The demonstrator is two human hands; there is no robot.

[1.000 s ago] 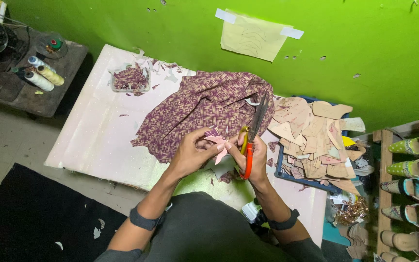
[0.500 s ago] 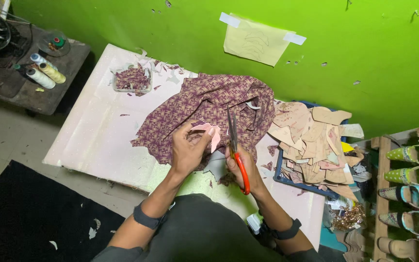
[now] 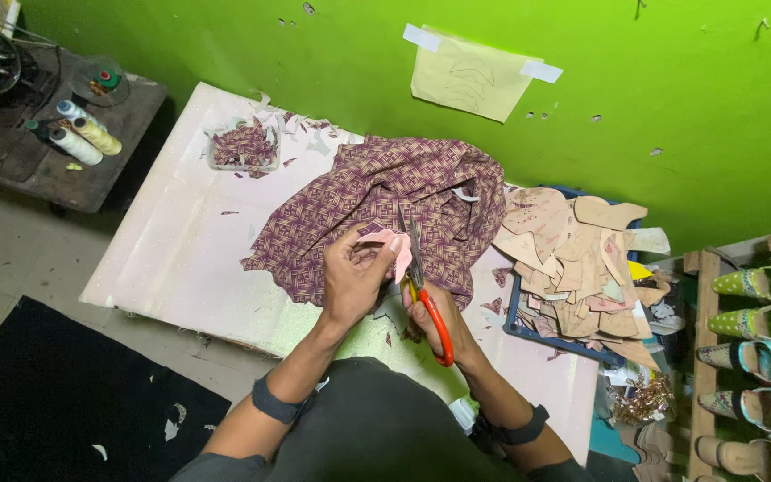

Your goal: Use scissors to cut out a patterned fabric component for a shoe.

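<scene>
Thread spools [image 3: 82, 134] lie on a dark side table [image 3: 55, 170]; shoes [image 3: 751, 357] fill a wooden rack [image 3: 698, 357]; paper [image 3: 470, 80] is taped to the green wall [image 3: 671, 107].

small pink cut-out piece [image 3: 392, 244] held up over the patterned purple fabric [image 3: 385, 201], orange-handled scissors [image 3: 425, 295] pointing up right beside it

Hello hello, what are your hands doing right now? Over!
Left hand pinches pink piece. Right hand works scissors, blades at the piece. Patterned cloth lies under on the table; nothing in the way.
</scene>
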